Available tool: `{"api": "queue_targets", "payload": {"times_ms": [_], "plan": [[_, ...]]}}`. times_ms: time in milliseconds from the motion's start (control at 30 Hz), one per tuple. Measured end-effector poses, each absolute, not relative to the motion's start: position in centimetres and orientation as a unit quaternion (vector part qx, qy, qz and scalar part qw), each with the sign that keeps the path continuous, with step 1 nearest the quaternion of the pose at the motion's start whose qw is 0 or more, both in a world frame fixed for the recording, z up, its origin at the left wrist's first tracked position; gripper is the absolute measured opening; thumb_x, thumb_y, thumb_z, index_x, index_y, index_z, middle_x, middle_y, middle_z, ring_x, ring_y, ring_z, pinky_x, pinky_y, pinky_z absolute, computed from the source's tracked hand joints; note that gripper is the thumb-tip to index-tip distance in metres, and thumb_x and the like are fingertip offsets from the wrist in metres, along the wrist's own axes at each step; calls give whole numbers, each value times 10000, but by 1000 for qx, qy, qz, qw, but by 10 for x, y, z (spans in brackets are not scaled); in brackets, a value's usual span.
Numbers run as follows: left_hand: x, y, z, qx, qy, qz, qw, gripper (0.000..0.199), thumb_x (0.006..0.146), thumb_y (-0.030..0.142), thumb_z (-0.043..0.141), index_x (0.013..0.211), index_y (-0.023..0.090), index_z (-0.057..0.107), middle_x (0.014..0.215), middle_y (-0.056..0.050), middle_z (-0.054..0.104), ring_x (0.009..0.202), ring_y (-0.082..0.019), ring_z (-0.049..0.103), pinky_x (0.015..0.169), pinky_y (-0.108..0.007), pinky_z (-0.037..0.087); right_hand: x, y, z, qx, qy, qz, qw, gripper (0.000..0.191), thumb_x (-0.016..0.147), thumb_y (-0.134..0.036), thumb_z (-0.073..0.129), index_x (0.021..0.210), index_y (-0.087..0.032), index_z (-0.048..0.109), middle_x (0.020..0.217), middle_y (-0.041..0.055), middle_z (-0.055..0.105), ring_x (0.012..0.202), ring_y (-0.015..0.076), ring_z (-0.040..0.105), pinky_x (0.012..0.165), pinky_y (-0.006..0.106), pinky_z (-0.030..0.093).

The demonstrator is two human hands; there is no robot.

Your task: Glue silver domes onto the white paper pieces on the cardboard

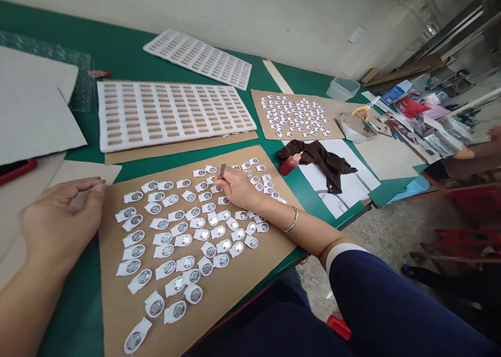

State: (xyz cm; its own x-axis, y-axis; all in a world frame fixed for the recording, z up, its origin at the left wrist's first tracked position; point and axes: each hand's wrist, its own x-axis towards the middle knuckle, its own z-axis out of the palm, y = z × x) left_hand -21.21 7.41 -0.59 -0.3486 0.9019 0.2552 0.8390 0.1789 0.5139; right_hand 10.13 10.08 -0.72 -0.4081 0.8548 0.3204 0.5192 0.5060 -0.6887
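Note:
A sheet of brown cardboard (pixel 270 252) lies before me, covered with several round silver metal pieces on white paper tabs (pixel 179 310). Over its far middle part, my right hand (pixel 238 187) is closed on a small dark flat strip (pixel 223 170) that sticks up from the fingers; its lower end is hidden. My left hand (pixel 64 221) hovers at the cardboard's left edge, thumb and forefinger tips pinched together. Whatever may be between those tips is too small to make out.
White slotted foam trays (pixel 176 111) lie at the back. A second cardboard sheet (pixel 258 104) bears more tabbed pieces. To the right are a red bottle (pixel 289 164), dark brown cloth (pixel 323 158), yellow-handled scissors (pixel 362 109) and a clear plastic box (pixel 343 88). Grey boards (pixel 35 106) lie left.

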Motion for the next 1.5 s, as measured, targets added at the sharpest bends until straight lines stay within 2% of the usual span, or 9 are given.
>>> {"api": "queue_targets", "payload": {"times_ms": [167, 267, 333, 500, 700, 867, 1067, 1267, 1500], "plan": [[-175, 62, 33, 665, 685, 297, 8, 384, 842, 524, 439, 936, 240, 679, 1015, -42, 707, 964, -258, 625, 872, -375, 504, 124, 103, 34, -423, -764, 275, 402, 135, 954, -255, 459, 844, -200, 515, 722, -15, 614, 661, 113, 599, 676, 272, 499], [-142, 64, 48, 752, 619, 223, 47, 341, 828, 477, 443, 857, 234, 681, 922, -61, 711, 1003, -273, 600, 947, -406, 462, 152, 101, 64, -407, -740, 236, 480, 163, 961, -319, 461, 869, -204, 530, 651, -34, 591, 598, 96, 590, 615, 250, 487], [-118, 68, 55, 772, 608, 158, 98, 333, 825, 448, 449, 867, 225, 693, 960, -72, 710, 1007, -288, 586, 926, -431, 458, 172, 97, 74, -403, -732, 208, 509, 164, 949, -323, 478, 854, -207, 545, 647, -35, 592, 558, 87, 579, 577, 245, 478], [-67, 80, 45, 780, 594, 99, 173, 228, 818, 373, 537, 883, 234, 704, 1021, -81, 688, 1041, -283, 580, 916, -412, 464, 211, 89, 58, -412, -690, 174, 570, 170, 934, -335, 525, 830, -208, 571, 571, -39, 580, 491, 95, 569, 527, 259, 464], [-45, 85, 21, 765, 619, 67, 165, 260, 786, 400, 625, 928, 200, 710, 1013, -113, 635, 1013, -305, 585, 892, -439, 470, 231, 92, 32, -408, -587, 293, 635, 245, 920, -443, 529, 890, -203, 570, 695, -10, 629, 530, 94, 585, 513, 246, 495], [-43, 84, 20, 740, 654, 57, 148, 283, 787, 412, 643, 954, 188, 687, 1037, -115, 601, 1005, -286, 582, 898, -416, 473, 219, 91, 23, -402, -562, 415, 592, 278, 930, -454, 490, 904, -190, 573, 582, -48, 542, 448, 84, 535, 420, 210, 446], [-42, 87, 21, 723, 670, 46, 159, 322, 769, 383, 669, 1027, 192, 695, 1084, -105, 583, 946, -260, 596, 844, -392, 495, 205, 81, 22, -393, -530, 539, 524, 224, 939, -391, 452, 935, -186, 542, 627, -53, 525, 474, 76, 514, 419, 190, 436], [-44, 100, 27, 736, 649, 19, 191, 272, 743, 318, 684, 1012, 306, 724, 1037, -48, 608, 925, -239, 612, 804, -357, 495, 209, 86, 22, -435, -552, 487, 519, 254, 934, -393, 454, 937, -176, 586, 615, -42, 515, 506, 78, 469, 450, 186, 347], [-43, 106, 31, 763, 624, 49, 162, 229, 688, 381, 693, 843, 214, 708, 1017, -91, 642, 983, -295, 596, 851, -403, 482, 210, 86, 27, -455, -558, 482, 499, 223, 911, -360, 486, 902, -171, 602, 598, -43, 506, 522, 77, 457, 481, 186, 329]]}}
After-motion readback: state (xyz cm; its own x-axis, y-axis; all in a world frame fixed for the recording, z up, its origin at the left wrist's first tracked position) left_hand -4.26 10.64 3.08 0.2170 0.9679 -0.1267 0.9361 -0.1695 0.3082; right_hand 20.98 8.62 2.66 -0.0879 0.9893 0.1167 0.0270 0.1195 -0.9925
